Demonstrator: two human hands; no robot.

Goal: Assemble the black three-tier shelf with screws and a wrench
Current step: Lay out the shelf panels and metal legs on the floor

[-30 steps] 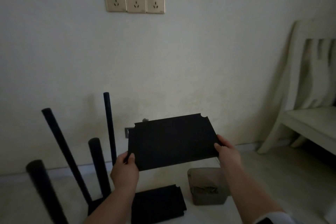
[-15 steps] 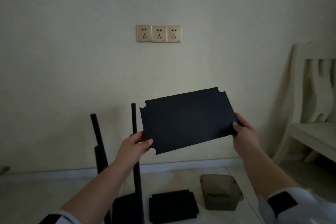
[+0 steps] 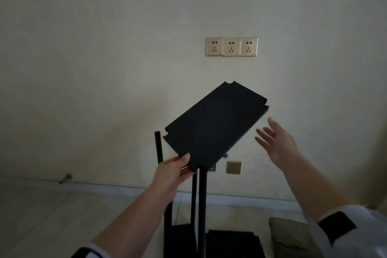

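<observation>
A black shelf board with notched corners hangs tilted in the air, its far end raised toward the right. My left hand grips its near left corner. My right hand hovers open just right of the board, not touching it. Below the board stand black poles rising from a black base board on the floor; the near notch sits at the top of one pole. Another black board lies flat on the floor at the bottom.
A grey-green plastic box sits on the floor at the lower right. Three wall sockets are above, a low socket is near the skirting. A small object lies by the wall at left.
My right hand has let go of the board and opened. The board has swung, now held by my left hand alone, tilted over the poles. The view has shifted left and up.
</observation>
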